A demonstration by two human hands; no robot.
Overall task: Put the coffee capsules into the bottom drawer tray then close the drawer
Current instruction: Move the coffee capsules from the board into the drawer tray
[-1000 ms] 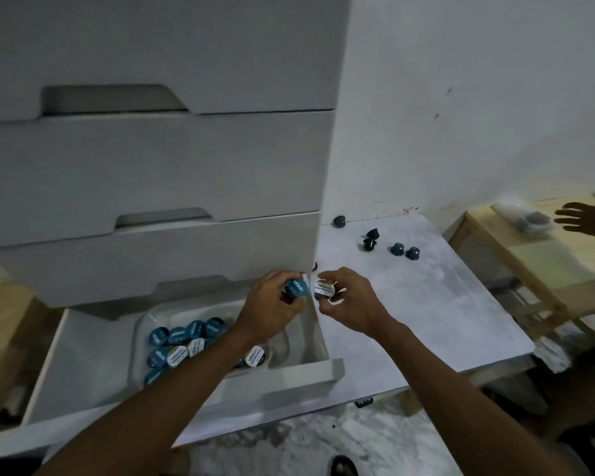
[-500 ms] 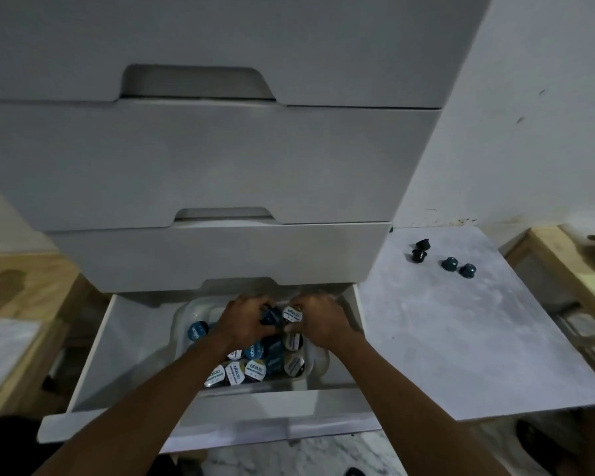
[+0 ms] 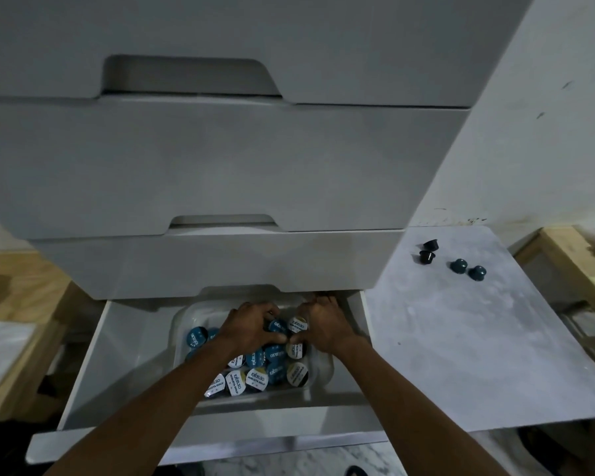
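The bottom drawer (image 3: 117, 365) of the white cabinet stands pulled out. Inside it a white tray (image 3: 182, 321) holds several blue and white-lidded coffee capsules (image 3: 255, 377). Both my hands are down in the tray, side by side. My left hand (image 3: 249, 326) grips a blue-lidded capsule (image 3: 277, 327). My right hand (image 3: 320, 324) pinches a white-lidded capsule (image 3: 298, 323). On the marble-look table to the right lie two black capsules (image 3: 428, 251) and two blue capsules (image 3: 468, 269).
Three shut drawers (image 3: 220, 166) overhang the open one from above. The low white table (image 3: 478, 338) stands against the wall at right, with a wooden table (image 3: 571, 259) beyond it and another person's hand at its edge. A wooden floor lies at left.
Both hands have gone from above the drawer's right front corner down into the tray, each still holding its capsule. The view has swung left and closer to the cabinet.
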